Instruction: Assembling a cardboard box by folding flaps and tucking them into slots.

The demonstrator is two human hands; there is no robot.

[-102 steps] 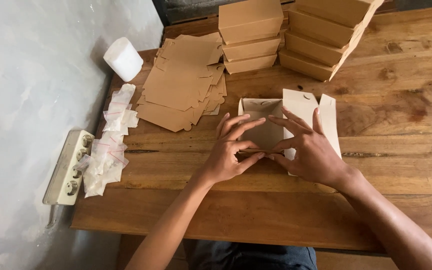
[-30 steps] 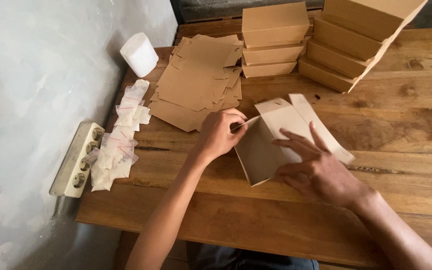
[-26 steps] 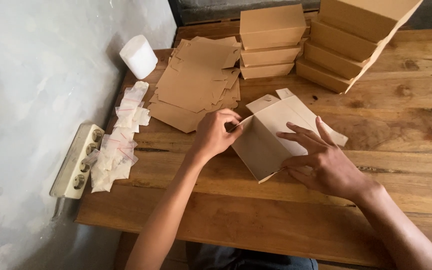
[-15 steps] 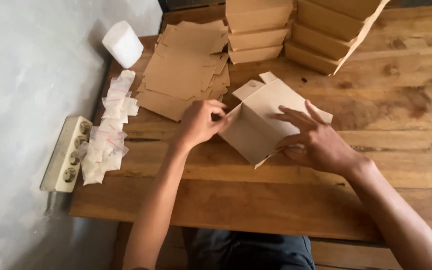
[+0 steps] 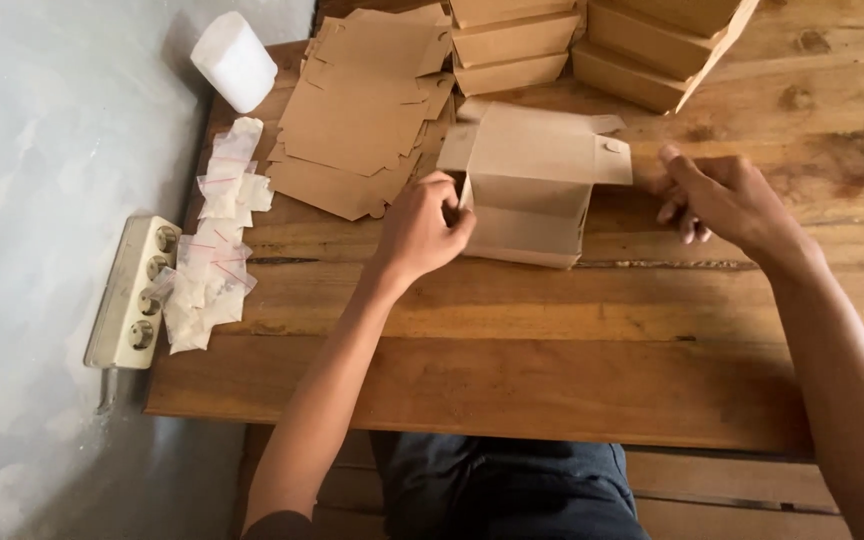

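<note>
A half-folded brown cardboard box (image 5: 532, 185) stands on the wooden table (image 5: 512, 370), its lid flap raised toward the back. My left hand (image 5: 422, 228) pinches the box's left side flap. A short way to the right of the box, my right hand (image 5: 720, 198) hovers with its fingers loosely curled, touching nothing. A heap of flat brown box blanks (image 5: 357, 110) lies just behind my left hand.
Finished brown boxes are stacked at the back middle (image 5: 512, 45) and back right (image 5: 657, 50). Small clear zip bags (image 5: 214, 240) line the table's left edge, beside a white power strip (image 5: 132, 292). A white roll (image 5: 234, 60) stands at the far left corner.
The flat blank has been turned and opened into a standing box shape. My right hand has let go of it and drawn off to the right. My left hand stays on the left flap.
</note>
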